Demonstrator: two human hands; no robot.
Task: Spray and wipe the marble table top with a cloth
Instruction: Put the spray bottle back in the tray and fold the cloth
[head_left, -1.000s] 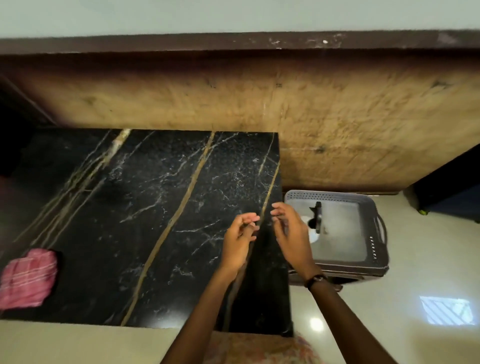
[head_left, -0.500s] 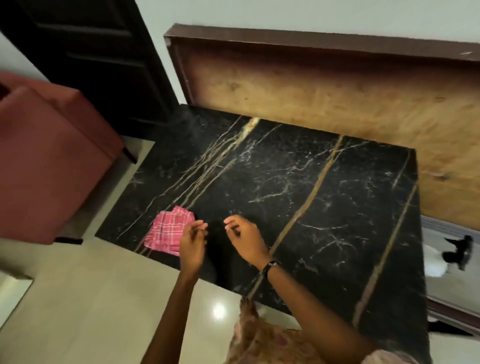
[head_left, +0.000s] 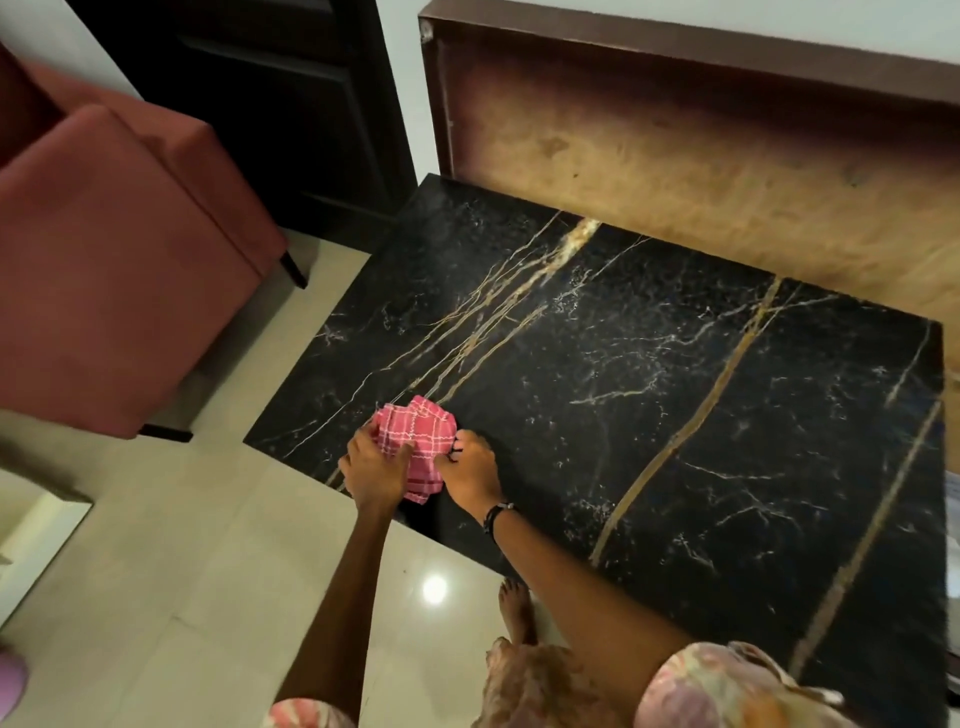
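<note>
Cloth (head_left: 415, 441), at table (head_left: 675, 415) near-left corner, newly pinched between our left hand (head_left: 375, 470) and right hand (head_left: 471, 474), empty half a second ago; wiping can begin.

Black marble table top (head_left: 649, 415) with gold veins, pink checked cloth (head_left: 421, 441) near its front-left corner

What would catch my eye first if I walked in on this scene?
Probably the pink checked cloth, gripped by both the left hand and right hand at the near left corner of the black marble table top with gold veins. A red armchair stands left of the table.
</note>
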